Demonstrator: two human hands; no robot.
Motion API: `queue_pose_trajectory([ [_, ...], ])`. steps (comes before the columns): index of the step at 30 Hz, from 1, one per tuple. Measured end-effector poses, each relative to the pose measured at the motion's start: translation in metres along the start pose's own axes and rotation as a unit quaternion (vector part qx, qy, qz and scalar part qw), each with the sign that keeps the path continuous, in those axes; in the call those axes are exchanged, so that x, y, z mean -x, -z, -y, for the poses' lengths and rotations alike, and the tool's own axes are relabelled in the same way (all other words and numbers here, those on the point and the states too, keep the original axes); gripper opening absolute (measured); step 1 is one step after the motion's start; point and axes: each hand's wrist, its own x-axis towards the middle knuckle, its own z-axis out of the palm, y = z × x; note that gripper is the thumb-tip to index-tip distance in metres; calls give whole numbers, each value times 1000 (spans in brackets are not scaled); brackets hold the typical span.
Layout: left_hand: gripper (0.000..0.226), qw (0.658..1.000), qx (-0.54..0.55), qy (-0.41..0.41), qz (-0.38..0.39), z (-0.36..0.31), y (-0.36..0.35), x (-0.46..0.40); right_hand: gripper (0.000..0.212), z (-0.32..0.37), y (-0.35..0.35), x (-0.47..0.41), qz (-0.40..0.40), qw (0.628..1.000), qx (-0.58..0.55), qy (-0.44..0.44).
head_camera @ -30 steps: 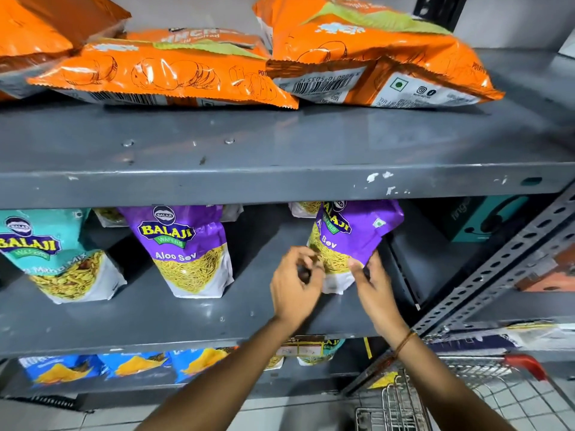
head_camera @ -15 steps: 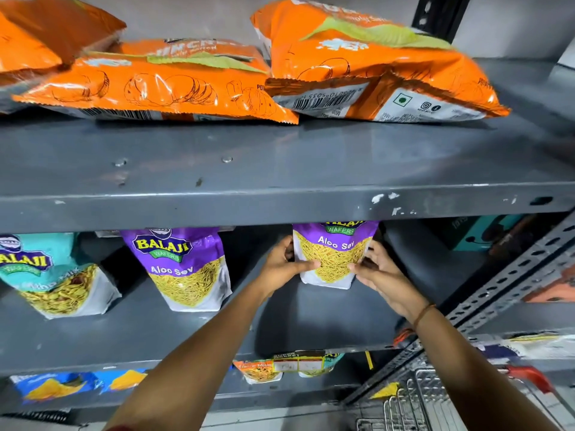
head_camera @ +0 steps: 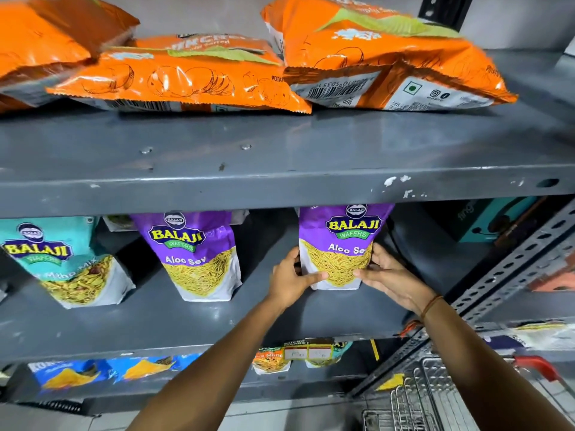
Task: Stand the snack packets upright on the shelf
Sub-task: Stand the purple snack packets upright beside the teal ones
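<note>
A purple Aloo Sev packet (head_camera: 340, 244) stands upright on the grey middle shelf (head_camera: 186, 325). My left hand (head_camera: 291, 279) grips its lower left edge and my right hand (head_camera: 390, 275) grips its lower right edge. A second purple Aloo Sev packet (head_camera: 197, 256) stands upright to the left, apart from my hands. Further left stands a teal mix packet (head_camera: 59, 259), leaning a little.
Orange chip bags (head_camera: 373, 54) lie flat on the upper shelf (head_camera: 280, 185). Blue packets (head_camera: 93, 371) and small packets (head_camera: 298, 356) sit on the lower shelf. A perforated steel upright (head_camera: 510, 272) runs at the right, with a wire trolley (head_camera: 429, 396) below it.
The purple packet was tilted a second ago; both hands turned it upright and set it square on the shelf. My view has shifted slightly, so more of the packet's top shows.
</note>
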Motion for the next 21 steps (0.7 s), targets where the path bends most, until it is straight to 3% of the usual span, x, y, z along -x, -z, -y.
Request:
queue_pose_trajectory([
  [4, 65, 1000, -15, -14, 8, -7, 0, 7, 79, -1, -7, 2, -39, 998, 8, 50],
  [6, 70, 999, -8, -35, -6, -7, 2, 18, 99, -1, -20, 8, -125, 986, 33, 104],
  [8, 80, 997, -11, -59, -59, -4, 13, 39, 111, 4, -45, 20, -269, 943, 95, 172],
  [10, 71, 988, -37, -97, -115, 0, 31, 65, 109, 9, -74, 39, -401, 865, 175, 246],
  [12, 49, 971, -71, -134, -187, 10, 58, 92, 96, 16, -114, 53, -438, 809, 208, 332],
  [14, 44, 951, -82, -130, -269, 22, 95, 112, 81, 19, -155, 49, -395, 796, 230, 397],
  [16, 56, 934, -87, -103, -331, 32, 132, 121, 70, 23, -186, 32, -313, 821, 253, 404],
  [18, 77, 927, -97, -65, -357, 41, 173, 118, 72, 26, -216, 10, -210, 888, 227, 340],
  [21, 116, 963, -82, -24, -256, 53, 219, 98, 94, 23, -245, -21, -77, 980, 84, 162],
])
